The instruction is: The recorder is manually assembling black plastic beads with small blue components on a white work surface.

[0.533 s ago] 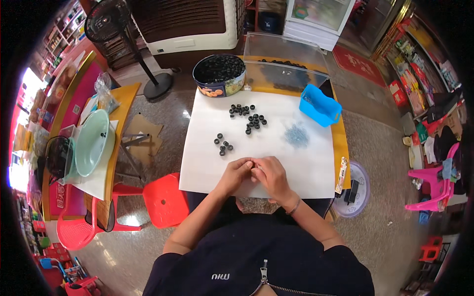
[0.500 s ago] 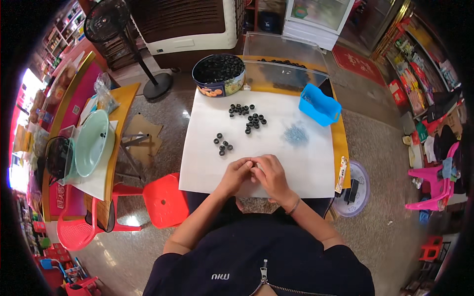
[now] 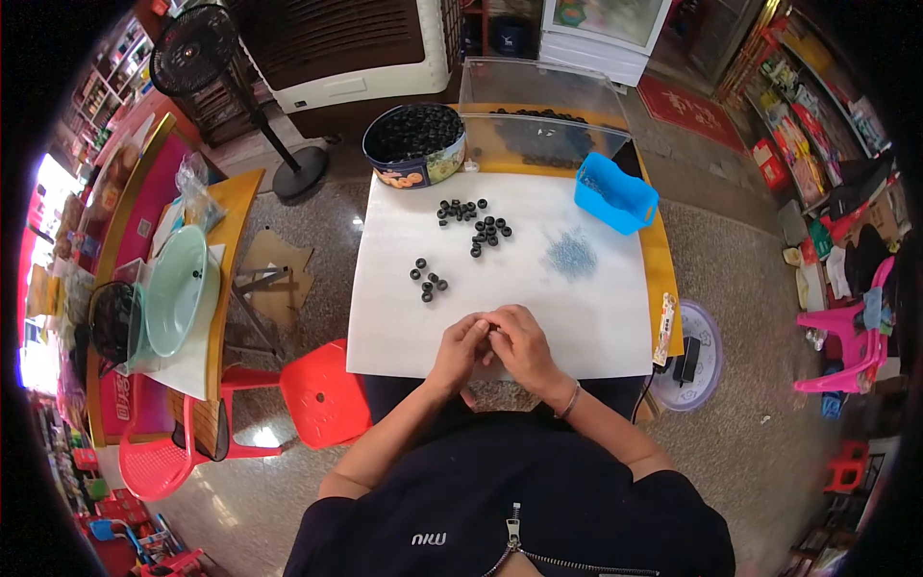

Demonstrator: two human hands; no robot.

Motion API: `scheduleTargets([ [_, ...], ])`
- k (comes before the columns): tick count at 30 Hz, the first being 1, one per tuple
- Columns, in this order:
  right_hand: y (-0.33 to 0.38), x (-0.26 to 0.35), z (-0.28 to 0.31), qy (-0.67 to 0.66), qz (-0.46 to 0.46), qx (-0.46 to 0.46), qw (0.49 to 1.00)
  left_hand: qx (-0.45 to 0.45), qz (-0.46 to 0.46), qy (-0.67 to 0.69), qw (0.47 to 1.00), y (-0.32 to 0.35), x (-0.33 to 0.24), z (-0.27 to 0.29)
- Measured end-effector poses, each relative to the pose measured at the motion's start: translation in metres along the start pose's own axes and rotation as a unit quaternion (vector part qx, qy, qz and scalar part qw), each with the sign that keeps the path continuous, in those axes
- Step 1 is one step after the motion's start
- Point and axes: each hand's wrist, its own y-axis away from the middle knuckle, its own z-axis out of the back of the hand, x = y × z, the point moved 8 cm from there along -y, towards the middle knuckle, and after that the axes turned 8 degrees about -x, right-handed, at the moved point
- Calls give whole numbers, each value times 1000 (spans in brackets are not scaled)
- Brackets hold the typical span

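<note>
My left hand (image 3: 460, 350) and my right hand (image 3: 517, 344) meet at the near edge of a white sheet (image 3: 538, 308) on the table. Their fingertips pinch together around something small and dark that is mostly hidden. A small group of black rings (image 3: 428, 282) lies on the sheet ahead of my left hand. A bigger scatter of black rings (image 3: 478, 223) lies farther back. A pile of tiny blue-grey pieces (image 3: 571, 255) sits to the right of them.
A round tin (image 3: 415, 146) full of black rings stands at the back left. A blue plastic basket (image 3: 615, 192) is at the back right, with a clear bin (image 3: 538, 115) behind. A red stool (image 3: 322, 389) stands left of me, beside a side table with a green bowl (image 3: 173, 288).
</note>
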Motion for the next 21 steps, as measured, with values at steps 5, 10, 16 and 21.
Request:
scheduleTargets([
  [5, 7, -16, 1, -54, -70, -31, 996, 29, 38, 41, 998, -1, 5, -3],
  [10, 4, -12, 4, -40, -60, -42, 996, 36, 44, 75, 996, -1, -1, -8],
  [16, 5, -13, 7, -21, -42, -47, 998, 63, 49, 48, 996, -4, -3, -8],
  [21, 3, -10, 9, -12, -28, -54, 998, 62, 58, 38, 996, -7, -7, -10],
])
